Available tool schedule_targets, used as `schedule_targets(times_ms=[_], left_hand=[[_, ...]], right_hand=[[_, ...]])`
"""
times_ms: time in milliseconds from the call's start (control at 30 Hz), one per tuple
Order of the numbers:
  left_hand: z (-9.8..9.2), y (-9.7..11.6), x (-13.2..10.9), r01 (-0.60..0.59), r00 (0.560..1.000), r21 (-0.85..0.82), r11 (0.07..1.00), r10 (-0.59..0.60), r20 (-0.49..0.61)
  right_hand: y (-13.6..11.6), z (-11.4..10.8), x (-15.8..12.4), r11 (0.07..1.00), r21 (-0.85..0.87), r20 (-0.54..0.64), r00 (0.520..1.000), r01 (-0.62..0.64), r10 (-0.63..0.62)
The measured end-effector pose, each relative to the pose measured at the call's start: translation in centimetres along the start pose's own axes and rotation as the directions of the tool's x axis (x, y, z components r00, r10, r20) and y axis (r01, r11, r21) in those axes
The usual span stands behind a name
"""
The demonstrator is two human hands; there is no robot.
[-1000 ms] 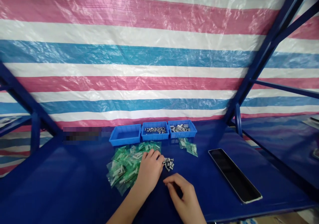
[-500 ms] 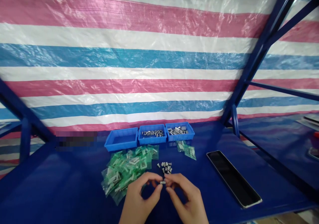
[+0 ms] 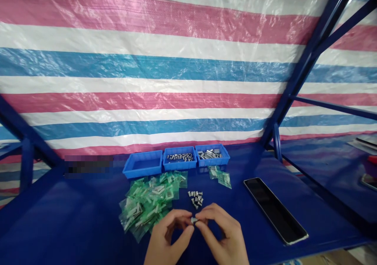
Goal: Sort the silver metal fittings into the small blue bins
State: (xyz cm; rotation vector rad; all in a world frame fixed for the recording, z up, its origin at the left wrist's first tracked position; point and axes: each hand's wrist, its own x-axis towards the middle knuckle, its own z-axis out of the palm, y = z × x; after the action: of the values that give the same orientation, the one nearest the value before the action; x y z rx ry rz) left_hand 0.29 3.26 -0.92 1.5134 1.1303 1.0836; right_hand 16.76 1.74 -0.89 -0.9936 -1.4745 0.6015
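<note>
A metal piece (image 3: 193,220) gleams between left hand (image 3: 168,236) and right hand (image 3: 225,235)! Beyond them, shiny metal fasteners (image 3: 197,200); leftward, glossy, crinkled plastic bags (image 3: 150,201).

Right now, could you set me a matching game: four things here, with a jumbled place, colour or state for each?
1. Trays
2. Phone
3. Bag pile
4. Metal piece

A. Between left fingers and right fingers
B. Greenish, in front of the trays
C. Blue, in a row
D. Dark-screened, on the right

Pairs: 1-C, 2-D, 3-B, 4-A
</note>
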Motion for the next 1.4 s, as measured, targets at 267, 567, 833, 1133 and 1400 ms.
schedule_targets(times_ms=[267, 567, 833, 1133, 1400], left_hand=[[1.6, 0.9, -0.8, -0.025, 0.969, -0.079, 0.997, 0.005, -0.247], [0.5, 1.3, 0.2, -0.324, 0.917, 0.317, 0.891, 0.379, -0.126], [-2.3, 4.3, 11.9, -0.415, 0.859, 0.626, 0.660, 0.511, 0.031], [-1.8, 1.1, 10.6, -0.440, 0.898, 0.723, 0.533, 0.255, 0.358], [-0.6, -0.1, 9.5, -0.414, 0.906, 0.758, 0.503, 0.150, 0.395]], right_hand=[[0.6, 0.3, 0.0, 0.987, 0.052, 0.072, 0.987, -0.151, 0.147], [1.5, 2.9, -1.2, 0.307, 0.742, 0.431, 0.774, -0.596, 0.463], [1.1, 2.5, -0.6, 0.323, 0.724, 0.416, 0.760, -0.609, 0.500], [3.6, 2.4, -2.6, 0.933, 0.052, 0.026, 0.935, -0.356, 0.355], [4.1, 3.6, -2.6, 0.968, -0.248, 0.086, 0.994, -0.042, 0.065]])
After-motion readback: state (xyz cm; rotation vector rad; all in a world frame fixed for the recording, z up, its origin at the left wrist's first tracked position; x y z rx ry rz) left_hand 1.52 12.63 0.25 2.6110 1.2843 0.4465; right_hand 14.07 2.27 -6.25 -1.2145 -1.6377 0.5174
